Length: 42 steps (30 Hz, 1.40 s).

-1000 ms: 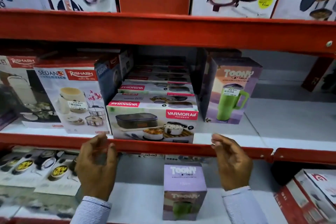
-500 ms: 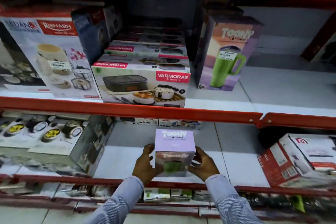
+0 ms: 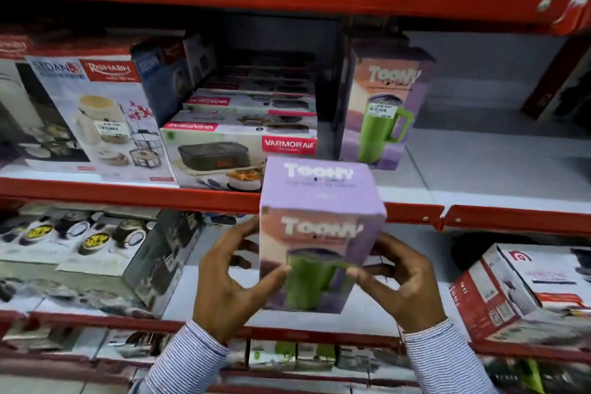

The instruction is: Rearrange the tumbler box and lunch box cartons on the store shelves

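A purple Toony tumbler box [image 3: 319, 227] with a green mug printed on it is held upright in front of the shelves. My left hand [image 3: 230, 285] grips its left side and my right hand [image 3: 406, 281] grips its right side, thumbs on the front face. The box's top overlaps the red edge of the middle shelf [image 3: 128, 193]. A second Toony tumbler box [image 3: 380, 105] stands upright on that shelf. To its left lie stacked Varmora lunch box cartons [image 3: 236, 150], and a tall Rishabh lunch box carton [image 3: 102, 118] stands further left.
The white shelf board [image 3: 495, 169] to the right of the standing tumbler box is bare up to a red carton [image 3: 556, 86] at the far right. On the lower shelf sit a casserole carton [image 3: 89, 253] at left and a red-and-white carton [image 3: 524, 291] at right.
My hands dropped from the middle shelf edge, closed on the tumbler box on the lower shelf, and have lifted it up off that shelf toward the middle shelf.
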Each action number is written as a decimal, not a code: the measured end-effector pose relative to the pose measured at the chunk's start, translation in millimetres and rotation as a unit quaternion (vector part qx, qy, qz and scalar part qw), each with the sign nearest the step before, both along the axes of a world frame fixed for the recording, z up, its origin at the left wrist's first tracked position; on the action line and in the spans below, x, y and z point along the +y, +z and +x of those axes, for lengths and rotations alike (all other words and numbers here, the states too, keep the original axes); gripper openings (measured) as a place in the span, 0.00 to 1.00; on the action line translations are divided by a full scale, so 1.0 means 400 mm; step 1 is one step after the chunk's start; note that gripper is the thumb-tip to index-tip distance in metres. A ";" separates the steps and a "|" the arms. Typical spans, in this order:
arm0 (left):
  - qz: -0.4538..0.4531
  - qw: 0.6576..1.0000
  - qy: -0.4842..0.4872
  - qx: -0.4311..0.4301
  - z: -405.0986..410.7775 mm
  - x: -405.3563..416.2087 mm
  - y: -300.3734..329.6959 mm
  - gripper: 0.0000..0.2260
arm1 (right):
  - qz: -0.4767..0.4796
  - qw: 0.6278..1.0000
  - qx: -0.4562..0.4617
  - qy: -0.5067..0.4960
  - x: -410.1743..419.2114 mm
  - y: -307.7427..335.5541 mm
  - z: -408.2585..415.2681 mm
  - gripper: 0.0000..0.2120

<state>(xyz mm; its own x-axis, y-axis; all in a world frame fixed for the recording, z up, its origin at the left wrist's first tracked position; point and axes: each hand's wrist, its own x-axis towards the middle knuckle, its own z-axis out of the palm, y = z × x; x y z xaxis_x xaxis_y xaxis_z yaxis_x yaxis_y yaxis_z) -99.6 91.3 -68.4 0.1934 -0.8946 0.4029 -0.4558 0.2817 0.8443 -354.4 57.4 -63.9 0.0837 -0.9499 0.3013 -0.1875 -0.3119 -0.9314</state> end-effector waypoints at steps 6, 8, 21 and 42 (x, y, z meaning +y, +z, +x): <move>-0.071 0.997 0.008 0.002 -0.057 -0.038 0.118 0.27 | -0.060 0.996 -0.072 -0.010 -0.010 0.127 -0.021 0.32; -0.086 0.996 0.002 0.008 -0.090 -0.054 0.155 0.28 | -0.083 0.993 -0.085 -0.021 -0.021 0.156 -0.047 0.32; -0.149 0.988 -0.017 -0.034 -0.285 -0.258 0.271 0.26 | -0.161 0.983 -0.055 -0.065 -0.204 0.271 -0.191 0.27; -0.074 0.993 -0.009 -0.096 -0.311 -0.348 0.212 0.26 | -0.087 0.991 0.024 -0.095 -0.295 0.212 -0.206 0.31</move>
